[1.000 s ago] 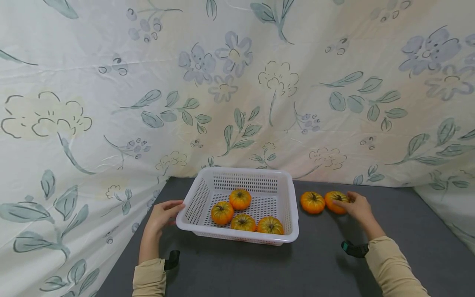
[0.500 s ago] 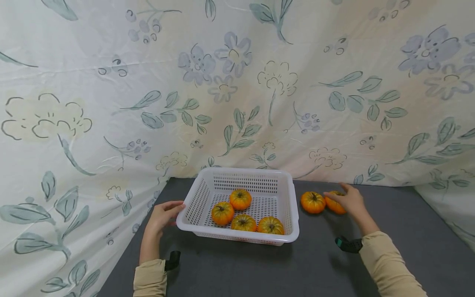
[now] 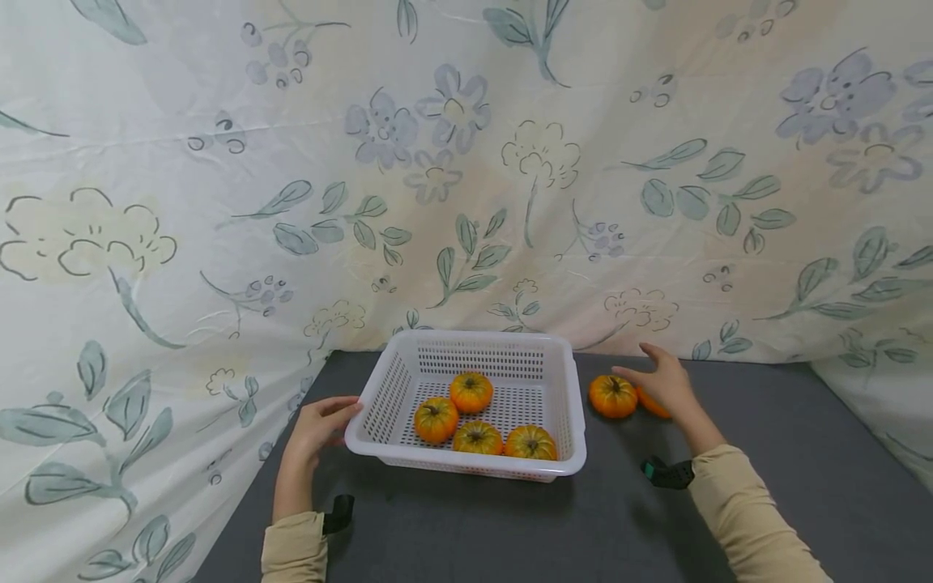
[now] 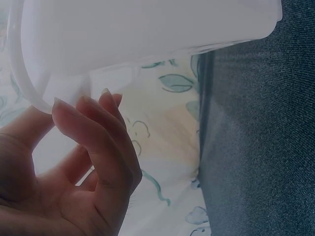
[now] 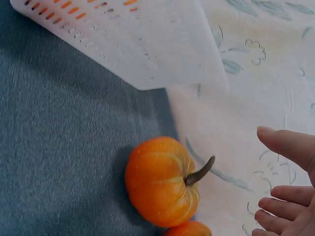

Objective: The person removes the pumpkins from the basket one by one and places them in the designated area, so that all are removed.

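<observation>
My left hand (image 3: 313, 425) holds the left rim of a white perforated plastic basket (image 3: 459, 461). In the left wrist view its thumb and curled fingers (image 4: 106, 142) pinch that rim. Over on the right, my right hand (image 3: 665, 385) hovers with thumb and fingers spread, holding nothing. Below it a small orange pumpkin (image 3: 612, 397) sits on the table, its stem (image 5: 201, 171) plain in the right wrist view. A second pumpkin (image 3: 648, 403) touches it, partly covered by the hand in the head view.
Several small pumpkins (image 3: 477, 437) lie inside the basket. The dark grey table (image 3: 466, 526) stretches in front. A floral cloth (image 3: 466, 162) hangs behind and along both sides.
My right hand has left the right-hand pumpkin and moved left and up, spreading its fingers, toward the left-hand one. The left hand and the basket stay put.
</observation>
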Demonstrator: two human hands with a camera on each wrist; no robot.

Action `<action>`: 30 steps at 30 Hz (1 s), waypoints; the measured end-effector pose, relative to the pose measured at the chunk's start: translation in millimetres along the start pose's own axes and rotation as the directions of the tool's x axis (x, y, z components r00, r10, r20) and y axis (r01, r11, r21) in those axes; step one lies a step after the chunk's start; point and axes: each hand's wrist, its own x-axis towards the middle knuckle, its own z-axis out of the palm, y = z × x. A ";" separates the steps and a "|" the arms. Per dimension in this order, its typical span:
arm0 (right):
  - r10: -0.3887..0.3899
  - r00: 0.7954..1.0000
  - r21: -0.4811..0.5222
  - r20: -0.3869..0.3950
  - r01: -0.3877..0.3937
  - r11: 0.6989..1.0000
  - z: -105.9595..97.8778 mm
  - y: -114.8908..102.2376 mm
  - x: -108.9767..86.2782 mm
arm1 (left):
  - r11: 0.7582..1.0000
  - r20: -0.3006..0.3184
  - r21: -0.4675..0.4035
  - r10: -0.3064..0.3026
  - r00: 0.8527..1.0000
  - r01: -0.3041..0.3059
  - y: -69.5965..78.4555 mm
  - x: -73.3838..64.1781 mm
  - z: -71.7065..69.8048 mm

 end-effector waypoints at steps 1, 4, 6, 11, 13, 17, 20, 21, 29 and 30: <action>-0.005 1.000 0.002 0.003 0.005 1.000 0.3 -2.4 -0.8 | 1.000 -0.001 -0.001 -0.001 1.000 0.001 -0.3 0.0 -0.2; -0.015 1.000 0.012 0.015 0.015 1.000 1.8 -9.6 -2.3 | 1.000 -0.003 0.004 -0.003 1.000 0.003 -0.9 -0.2 -0.5; -0.016 1.000 0.014 0.021 0.016 1.000 2.4 -14.2 -3.5 | 1.000 -0.005 0.006 -0.002 1.000 0.002 -1.0 -0.3 -0.4; -0.064 0.998 0.012 0.028 0.063 0.998 4.8 -21.4 -4.9 | 1.000 -0.007 0.009 0.007 1.000 -0.007 -1.2 0.2 0.1; -0.088 0.996 0.019 0.024 0.087 0.996 6.6 -24.1 -5.1 | 1.000 -0.006 0.010 0.010 1.000 -0.010 -1.3 0.4 0.2; -0.106 0.994 0.024 0.019 0.105 0.994 10.0 -30.3 -4.8 | 1.000 -0.007 0.012 0.013 1.000 -0.013 -1.7 0.4 0.5; -0.111 0.994 0.017 0.024 0.111 0.994 11.7 -34.3 -4.1 | 1.000 -0.009 0.013 0.016 1.000 -0.015 -2.0 0.4 0.6; -0.113 0.993 0.018 0.028 0.112 0.994 12.3 -35.3 -3.7 | 1.000 -0.009 0.013 0.017 1.000 -0.017 -2.0 0.4 0.7; -0.139 0.989 0.063 0.049 0.135 0.989 18.0 -45.7 -4.9 | 1.000 -0.012 0.009 0.021 1.000 -0.021 -1.3 -0.2 0.4; -0.141 0.989 0.062 0.051 0.138 0.989 18.6 -48.0 -5.6 | 1.000 -0.012 0.006 0.020 1.000 -0.020 -1.3 -0.3 0.2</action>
